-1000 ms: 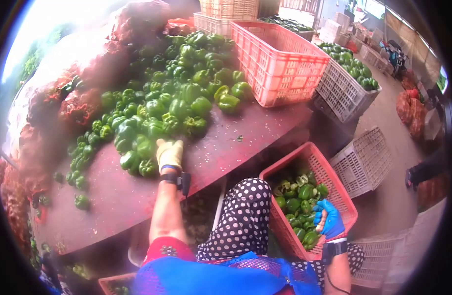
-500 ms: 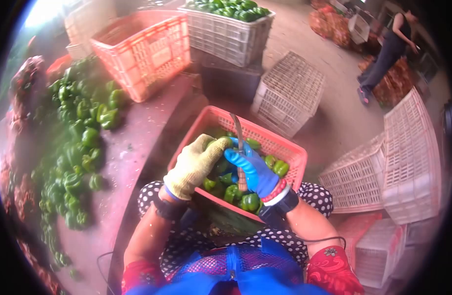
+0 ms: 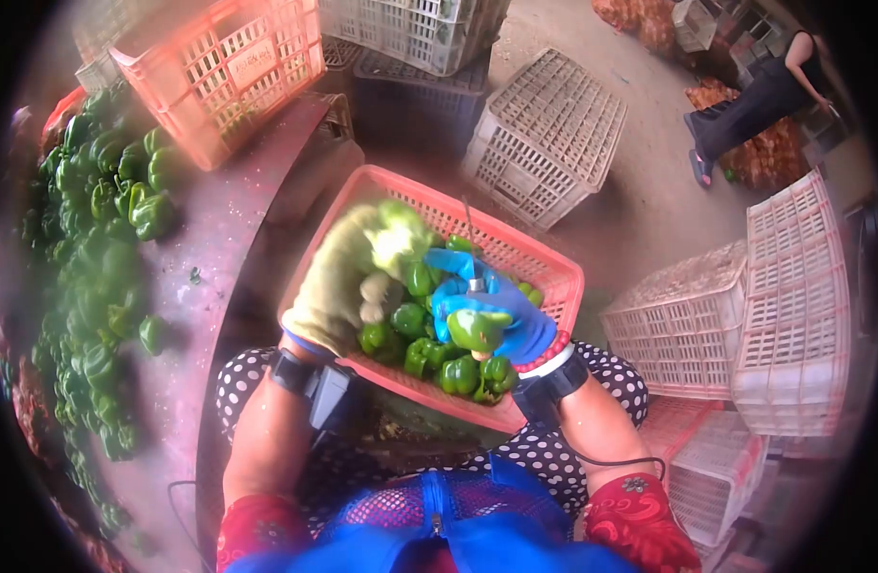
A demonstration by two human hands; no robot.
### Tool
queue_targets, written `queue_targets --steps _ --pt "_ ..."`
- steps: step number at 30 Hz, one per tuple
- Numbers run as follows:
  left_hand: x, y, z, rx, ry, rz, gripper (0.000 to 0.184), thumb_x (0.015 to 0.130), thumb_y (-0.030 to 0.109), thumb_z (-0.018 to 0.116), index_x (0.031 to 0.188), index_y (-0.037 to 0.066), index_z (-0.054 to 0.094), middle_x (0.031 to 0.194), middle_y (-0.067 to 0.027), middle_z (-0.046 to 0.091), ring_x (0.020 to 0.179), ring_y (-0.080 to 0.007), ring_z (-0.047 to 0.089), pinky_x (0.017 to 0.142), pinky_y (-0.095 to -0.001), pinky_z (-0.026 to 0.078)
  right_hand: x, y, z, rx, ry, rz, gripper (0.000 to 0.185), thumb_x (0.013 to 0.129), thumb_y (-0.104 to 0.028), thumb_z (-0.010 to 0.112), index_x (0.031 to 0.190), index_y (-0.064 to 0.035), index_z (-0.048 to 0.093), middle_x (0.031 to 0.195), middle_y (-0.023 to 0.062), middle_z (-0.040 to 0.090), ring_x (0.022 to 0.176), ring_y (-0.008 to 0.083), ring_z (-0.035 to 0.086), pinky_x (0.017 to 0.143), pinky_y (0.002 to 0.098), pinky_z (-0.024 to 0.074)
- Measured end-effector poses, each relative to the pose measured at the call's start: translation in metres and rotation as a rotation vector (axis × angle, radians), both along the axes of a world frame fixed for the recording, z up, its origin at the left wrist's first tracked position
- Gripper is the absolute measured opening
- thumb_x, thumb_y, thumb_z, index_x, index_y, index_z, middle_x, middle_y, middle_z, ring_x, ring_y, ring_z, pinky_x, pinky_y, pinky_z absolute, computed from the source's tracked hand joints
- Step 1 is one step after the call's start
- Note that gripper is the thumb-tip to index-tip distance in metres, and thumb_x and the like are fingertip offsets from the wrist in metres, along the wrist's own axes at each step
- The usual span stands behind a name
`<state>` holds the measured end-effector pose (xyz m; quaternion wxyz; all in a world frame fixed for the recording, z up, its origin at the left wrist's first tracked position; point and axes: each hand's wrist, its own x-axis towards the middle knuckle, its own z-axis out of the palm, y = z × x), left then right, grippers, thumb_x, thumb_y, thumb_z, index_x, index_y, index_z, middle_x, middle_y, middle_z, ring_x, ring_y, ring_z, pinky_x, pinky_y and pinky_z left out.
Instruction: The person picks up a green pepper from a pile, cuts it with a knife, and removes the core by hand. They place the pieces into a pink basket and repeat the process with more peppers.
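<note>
My left hand [image 3: 338, 277], in a cream knitted glove blurred by motion, grips a green bell pepper [image 3: 398, 236] whose pale inside faces up. In a blue glove, my right hand [image 3: 506, 320] holds a knife [image 3: 475, 285], its thin blade pointing up and away. A green pepper piece [image 3: 479, 329] covers part of the knife handle in front of the right palm; whether it is held or falling I cannot tell. Both hands are over a pink plastic crate [image 3: 553, 267] with several green peppers [image 3: 458, 374] inside.
Many green peppers [image 3: 100, 363] lie on the pinkish table [image 3: 224, 229] at left, beside an orange crate [image 3: 238, 72]. Pale crates stand ahead [image 3: 551, 124] and at right [image 3: 792, 315]. A person [image 3: 759, 105] in dark clothes stands near filled sacks [image 3: 759, 158] at far right.
My hands have moved apart, the left going left and up with the pepper. Its pale inside now shows, and a pepper piece has appeared at my right palm. The view has shifted slightly.
</note>
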<state>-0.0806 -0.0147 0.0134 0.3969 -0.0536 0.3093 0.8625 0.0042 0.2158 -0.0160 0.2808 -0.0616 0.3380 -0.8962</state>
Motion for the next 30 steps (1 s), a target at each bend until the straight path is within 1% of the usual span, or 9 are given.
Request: queue_targets --steps 5,8,11,14,18,19,23,26,30 --pt "-0.003 -0.010 0.003 -0.158 -0.048 0.030 0.052 0.104 0.054 0.047 0.107 0.006 0.068 0.075 -0.0097 0.069 0.049 -0.0161 0.058 0.040 -0.0267 0.047 0.004 -0.004 0.002 1.198 0.606 -0.226 0.062 0.102 -0.031 0.068 0.154 -0.0071 0.045 0.112 0.0028 0.071 0.090 0.0068 0.065 0.073 0.0249 0.0533" --pt "0.016 -0.007 -0.013 -0.279 0.061 -0.136 0.058 0.105 0.058 0.045 0.113 0.006 0.068 0.084 -0.0109 0.071 0.057 -0.0181 0.064 0.046 -0.0299 0.052 0.000 -0.017 0.008 0.777 0.012 -0.330 0.062 0.103 -0.036 0.067 0.154 -0.0077 0.046 0.116 0.0000 0.067 0.088 0.0028 0.061 0.062 0.0206 0.0490" --pt "0.030 0.003 -0.009 -0.417 0.243 -0.217 0.051 0.110 0.052 0.041 0.126 0.008 0.062 0.095 -0.0087 0.072 0.071 -0.0151 0.068 0.054 -0.0289 0.054 -0.006 -0.024 0.017 0.739 -0.054 -0.237 0.057 0.102 -0.035 0.069 0.148 -0.0061 0.052 0.113 -0.0026 0.062 0.080 0.0016 0.057 0.056 0.0185 0.0449" --pt "0.028 0.004 -0.010 -0.112 -0.062 -0.157 0.050 0.108 0.054 0.044 0.117 0.011 0.066 0.076 -0.0040 0.069 0.045 -0.0173 0.059 0.044 -0.0285 0.052 -0.011 -0.036 0.002 0.648 -0.008 -0.427 0.046 0.100 -0.029 0.072 0.136 -0.0047 0.058 0.098 -0.0047 0.062 0.072 0.0021 0.055 0.057 0.0193 0.0463" --pt "0.030 0.009 0.004 -0.489 0.115 -0.111 0.040 0.105 0.044 0.059 0.114 0.006 0.066 0.092 -0.0062 0.068 0.060 -0.0165 0.063 0.056 -0.0318 0.056 -0.010 -0.051 -0.004 0.731 0.024 -0.665 0.032 0.099 -0.019 0.070 0.125 -0.0054 0.057 0.093 -0.0026 0.061 0.070 0.0029 0.053 0.059 0.0215 0.0468" --pt "0.035 0.006 0.004 -0.496 0.145 -0.123 0.037 0.102 0.037 0.067 0.120 0.004 0.067 0.102 -0.0051 0.069 0.076 -0.0133 0.067 0.066 -0.0294 0.058 -0.008 -0.054 -0.010 0.772 0.093 -0.662 0.031 0.100 -0.018 0.070 0.124 -0.0058 0.055 0.093 -0.0023 0.061 0.069 0.0031 0.053 0.059 0.0217 0.0469" --pt "0.040 0.015 -0.001 -0.422 0.377 0.097 0.039 0.099 0.030 0.073 0.127 0.004 0.065 0.102 0.0011 0.070 0.083 -0.0047 0.062 0.073 -0.0229 0.051 -0.004 -0.055 -0.008 0.724 0.077 -0.632 0.030 0.101 -0.016 0.068 0.126 -0.0073 0.053 0.092 -0.0008 0.059 0.071 0.0048 0.055 0.061 0.0232 0.0484" --pt "0.039 0.012 -0.008 -0.541 0.440 0.039 0.035 0.099 0.024 0.073 0.125 0.001 0.068 0.110 -0.0032 0.073 0.098 -0.0081 0.065 0.087 -0.0273 0.052 -0.005 -0.052 -0.015 0.668 -0.003 -0.643 0.030 0.100 -0.017 0.069 0.124 -0.0077 0.053 0.093 -0.0005 0.059 0.073 0.0060 0.057 0.061 0.0242 0.0498" --pt "0.043 0.010 0.009 -0.630 0.724 -0.053 0.035 0.098 0.027 0.075 0.121 0.001 0.069 0.098 -0.0025 0.074 0.087 -0.0085 0.065 0.079 -0.0287 0.053 -0.002 -0.058 -0.018 0.334 -0.326 -0.650 0.025 0.099 -0.018 0.070 0.117 -0.0091 0.054 0.096 -0.0001 0.061 0.077 0.0077 0.061 0.060 0.0258 0.0530"
